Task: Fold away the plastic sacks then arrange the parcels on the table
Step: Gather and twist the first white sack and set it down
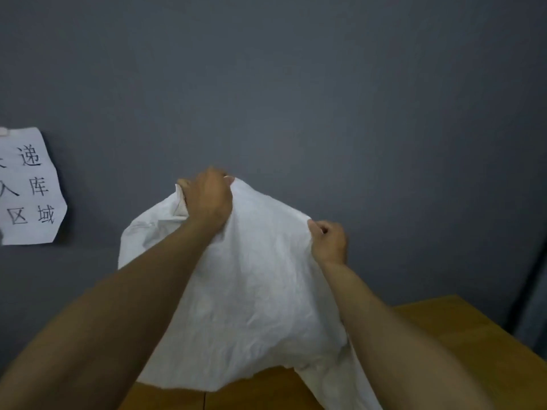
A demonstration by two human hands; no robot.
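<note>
From where I stand there's one white plastic sack (251, 276). Two hands grip it, one left hand (207, 199) and one right hand (328, 244). Below them is one wooden desk (461, 335). One paper sign (29, 187) hangs on the one grey wall (296, 84). It carries three rows of characters, two to a row, with the top-left one cut off at the edge.

We face a matte grey wall (325, 84), a curled paper notice (29, 187) stuck at its left, a wooden surface (461, 329) below.
</note>
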